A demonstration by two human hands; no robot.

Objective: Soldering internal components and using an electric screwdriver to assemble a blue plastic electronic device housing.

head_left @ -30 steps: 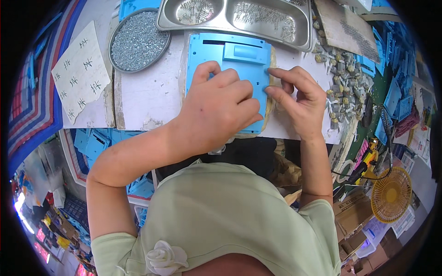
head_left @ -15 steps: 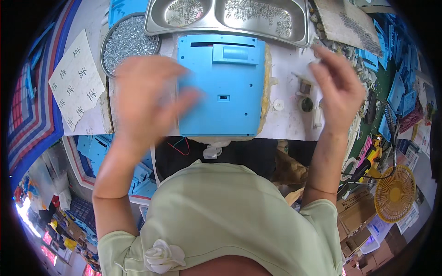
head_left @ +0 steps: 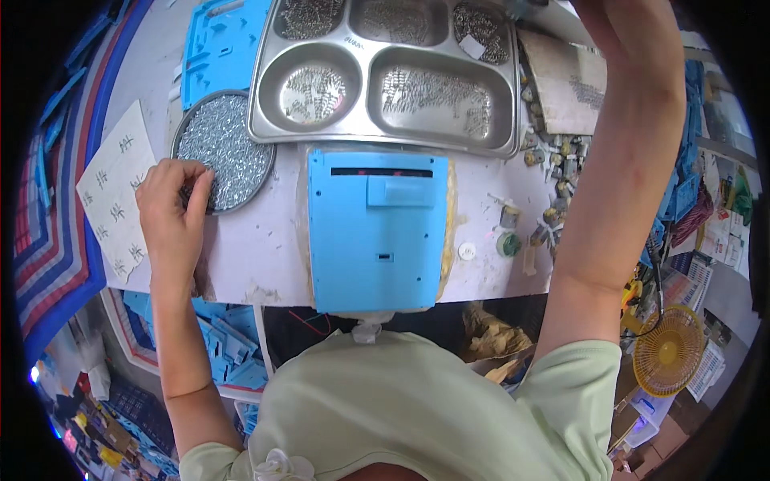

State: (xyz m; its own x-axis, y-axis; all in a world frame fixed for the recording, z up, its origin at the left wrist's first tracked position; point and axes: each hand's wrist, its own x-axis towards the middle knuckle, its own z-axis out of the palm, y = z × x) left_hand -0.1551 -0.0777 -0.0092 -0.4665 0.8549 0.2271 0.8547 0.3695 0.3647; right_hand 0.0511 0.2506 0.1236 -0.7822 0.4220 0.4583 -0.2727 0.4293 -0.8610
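My left hand [head_left: 175, 210] is at the left rim of a round dark bowl [head_left: 267, 175] filled with small silvery screws [head_left: 224, 144]. Its thumb and fingers are curled together over the screws, and what they pinch is too small to make out. My right arm stretches far forward, and my right hand [head_left: 613, 20] is cut off by the top edge, its fingers out of sight. Between my arms a blue plastic casing [head_left: 353, 232] lies flat on the table, with a slot, a raised panel and several holes. Neither hand touches it.
Beyond the casing stands a steel compartment tray [head_left: 361, 60] holding small metal parts. A marked paper sheet [head_left: 112, 192] lies left, another blue casing part [head_left: 224, 52] behind the bowl. Small motors [head_left: 553, 212], a white disc [head_left: 467, 251] and a cardboard piece [head_left: 561, 84] lie right.
My left hand has moved left, from beside the casing to the bowl. My right hand has reached forward to the top edge. The whole view has shifted, showing more of the tray.
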